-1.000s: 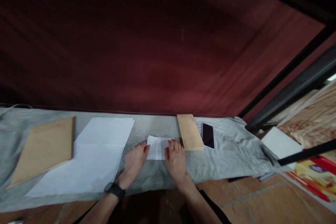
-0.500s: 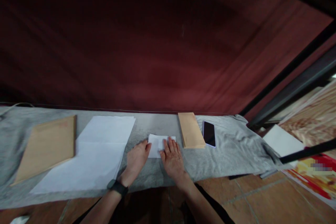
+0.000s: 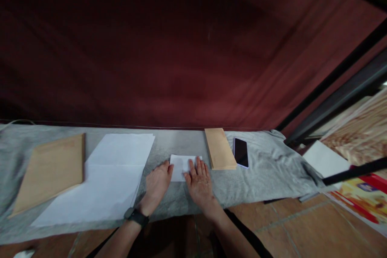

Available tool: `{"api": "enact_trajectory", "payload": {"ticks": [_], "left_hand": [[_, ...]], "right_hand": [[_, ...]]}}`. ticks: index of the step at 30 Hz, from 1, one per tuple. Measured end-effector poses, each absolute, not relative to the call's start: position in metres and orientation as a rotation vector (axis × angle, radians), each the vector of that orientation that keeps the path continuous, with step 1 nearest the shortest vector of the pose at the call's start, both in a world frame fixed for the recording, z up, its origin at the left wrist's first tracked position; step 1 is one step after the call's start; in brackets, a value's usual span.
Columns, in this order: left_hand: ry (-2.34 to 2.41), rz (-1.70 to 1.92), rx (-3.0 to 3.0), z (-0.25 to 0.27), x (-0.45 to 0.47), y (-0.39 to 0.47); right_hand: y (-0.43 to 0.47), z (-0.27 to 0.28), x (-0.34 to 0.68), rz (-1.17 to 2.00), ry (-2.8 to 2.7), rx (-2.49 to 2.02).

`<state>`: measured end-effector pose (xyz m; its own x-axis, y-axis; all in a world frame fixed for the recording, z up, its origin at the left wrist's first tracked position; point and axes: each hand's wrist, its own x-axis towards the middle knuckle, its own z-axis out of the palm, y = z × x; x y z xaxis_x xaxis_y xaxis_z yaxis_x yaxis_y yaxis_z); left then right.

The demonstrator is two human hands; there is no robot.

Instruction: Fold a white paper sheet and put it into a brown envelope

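A small folded sheet of white paper (image 3: 179, 168) lies on the grey cloth between my hands. My left hand (image 3: 157, 179), with a dark watch on its wrist, holds the paper's left edge, thumb on top and fingers curled beside it. Flat across the right part of the sheet rests my right hand (image 3: 199, 181), its fingers slightly spread and pointing away from me. It covers much of that side of the paper.
Large white sheets (image 3: 116, 177) lie to the left, partly under a brown envelope (image 3: 51, 169). Right of my hands are a stack of smaller tan envelopes (image 3: 220, 149) and a phone (image 3: 241, 152). A dark red curtain (image 3: 181, 68) hangs behind the cloth-covered surface (image 3: 272, 173).
My right hand has shifted very slightly rightward over the folded paper. My left hand stays at the paper's left edge. The view has moved a little.
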<state>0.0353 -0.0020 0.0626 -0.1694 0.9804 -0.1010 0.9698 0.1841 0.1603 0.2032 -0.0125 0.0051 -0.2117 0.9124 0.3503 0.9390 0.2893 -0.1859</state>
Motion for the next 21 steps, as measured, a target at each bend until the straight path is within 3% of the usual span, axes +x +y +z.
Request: {"api": "enact_trajectory", "payload": {"ticks": [10, 14, 21], "left_hand": [[2.29, 0.087, 1.885, 0.066, 0.035, -0.004], [2.301, 0.253, 1.99, 0.067, 0.04, -0.006], [1.757, 0.552, 2.476, 0.032, 0.07, -0.015]], "right_hand": [[-0.013, 0.001, 0.209, -0.163, -2.157, -1.718], [-0.013, 0.003, 0.209, -0.141, -2.15, -1.719], [-0.011, 0.004, 0.21, -0.076, -2.189, -1.732]]}}
